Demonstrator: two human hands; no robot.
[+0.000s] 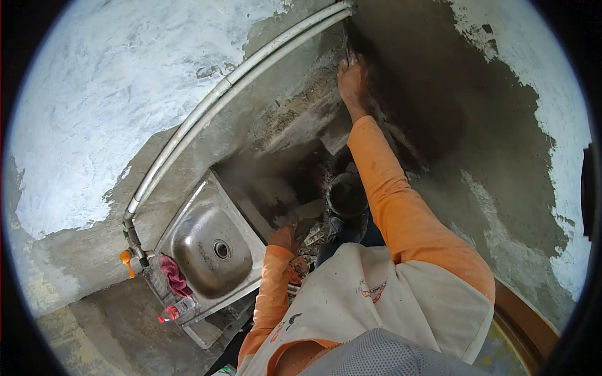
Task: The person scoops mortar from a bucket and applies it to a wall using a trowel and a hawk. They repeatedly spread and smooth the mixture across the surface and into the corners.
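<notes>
My right hand reaches far up into the wall corner, its fingers closed round a narrow tool that looks like a trowel seen edge-on against the wall. Lower down, my left hand is beside the right edge of the steel sink. Its fingers look curled, but what they hold, if anything, is lost in the shadow. A greyish flat surface lies just beyond that hand. Between my arms, a dark round bucket stands near my feet.
Two pale pipes curve along the wall to a tap with an orange handle. A pink cloth and a plastic bottle lie on the sink's drainboard. Rough grey plaster covers the right wall. Rubble lies near my left forearm.
</notes>
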